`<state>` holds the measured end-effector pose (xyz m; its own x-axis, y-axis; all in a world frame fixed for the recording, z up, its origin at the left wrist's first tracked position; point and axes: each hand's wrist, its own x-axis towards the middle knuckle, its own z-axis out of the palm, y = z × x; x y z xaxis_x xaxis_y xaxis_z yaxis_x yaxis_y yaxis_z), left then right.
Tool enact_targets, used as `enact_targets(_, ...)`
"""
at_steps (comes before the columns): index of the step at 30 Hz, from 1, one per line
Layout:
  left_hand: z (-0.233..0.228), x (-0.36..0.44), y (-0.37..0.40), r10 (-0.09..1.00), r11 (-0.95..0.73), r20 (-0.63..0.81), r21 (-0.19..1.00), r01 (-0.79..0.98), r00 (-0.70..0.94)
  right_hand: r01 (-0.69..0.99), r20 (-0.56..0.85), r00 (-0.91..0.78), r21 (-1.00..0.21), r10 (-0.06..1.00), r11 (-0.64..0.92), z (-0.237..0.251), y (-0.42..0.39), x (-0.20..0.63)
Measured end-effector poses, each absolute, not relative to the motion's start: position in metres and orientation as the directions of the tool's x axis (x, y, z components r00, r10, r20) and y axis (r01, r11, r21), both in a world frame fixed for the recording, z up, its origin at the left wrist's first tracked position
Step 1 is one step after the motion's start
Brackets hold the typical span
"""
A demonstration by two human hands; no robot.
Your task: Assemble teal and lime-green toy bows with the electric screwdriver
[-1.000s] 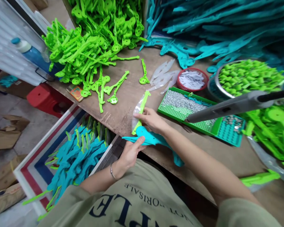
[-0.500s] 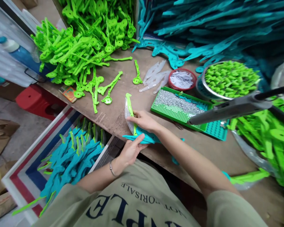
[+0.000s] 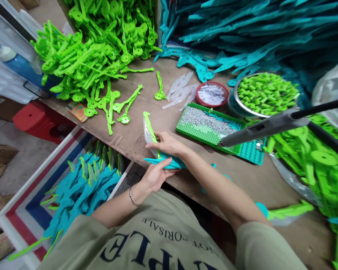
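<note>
My left hand [image 3: 157, 174] is curled under the teal plastic piece [image 3: 165, 163], thumb on top, pinching it level at the near edge of the wooden bench [image 3: 146, 103] so its end hangs over the lip where I can get at it. My right hand [image 3: 167, 144] is closed on the green blade [image 3: 150, 126] in its clear sleeve, fingers at its lower end, standing it up toward 11 o'clock right above the teal piece so the two ends meet; I cannot see the joint itself under my fingers. At 2 o'clock lies the green tray [image 3: 211, 129] with a heap of small silvery bits, close enough to reach without shifting. Beyond it, a red dish [image 3: 211, 93] and a metal bowl of green clips [image 3: 266, 93]. A grey tool [image 3: 264, 127] juts in from 3 o'clock. Loose green arms [image 3: 87, 67] pile up at 11 o'clock, teal ones [image 3: 242, 33] at 1 o'clock. Down at 8 o'clock, below the bench, a white bin [image 3: 81, 187] holds teal pieces with green ends showing. The floor beyond is bare concrete with cardboard.
</note>
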<state>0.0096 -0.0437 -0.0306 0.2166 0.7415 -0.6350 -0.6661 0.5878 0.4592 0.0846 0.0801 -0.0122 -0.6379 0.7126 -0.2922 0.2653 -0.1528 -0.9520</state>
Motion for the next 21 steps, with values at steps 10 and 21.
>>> enact_targets(10, -0.046, 0.013, -0.047, 0.736, 0.498, -0.666, 0.407, -0.766, 0.125, 0.580, -0.213, -0.571, -0.788, 0.793, 0.206, 0.000, 0.059, 0.100)
enact_targets(21, -0.035, -0.022, -0.039, 0.454, 0.883, -0.781, 0.329, -0.336, 0.429, 0.834, -0.252, -0.341, -0.526, 0.906, 0.168, 0.034, 0.046, 0.274)
